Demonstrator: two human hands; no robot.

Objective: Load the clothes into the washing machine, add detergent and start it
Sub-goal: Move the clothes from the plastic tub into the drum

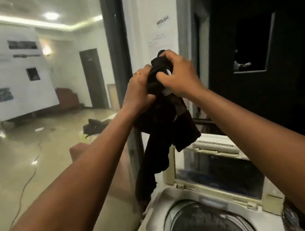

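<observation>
left hand (140, 90): raised at chest height above the machine, fingers curled tight into the bunched top of the dark garment (165, 117); a ring (137, 73) shows on one finger.
right hand (177, 72): same height, just beside the left, fingers closed over the garment's top from the right; thumb presses into the folds.
grip state: both hands clenched on the cloth, knuckles close together, the wad squeezed between them.
garment vs grip: bunched part sits in and between the two fists, a small lump pokes out above the right hand; a white tag or label (167, 91) shows at the lower edge of the right hand's grip.
garment hang: the rest drops free below the wrists in two dark lobes, the longer one trailing down to the left, its lowest end level with the machine's left rear corner; contact there can't be told.
washing machine (158, 212): top loader, bottom right of view, directly under the arms.
lid (215, 167): raised and tilted back, glass panel facing the camera.
drum (203, 226): open, metal wall visible; contents too dark and blurred to tell.
glass partition (42, 94): to the left of the machine, dark frame post behind the hanging cloth.
cable (27, 183): runs across the glossy floor beyond the glass.
</observation>
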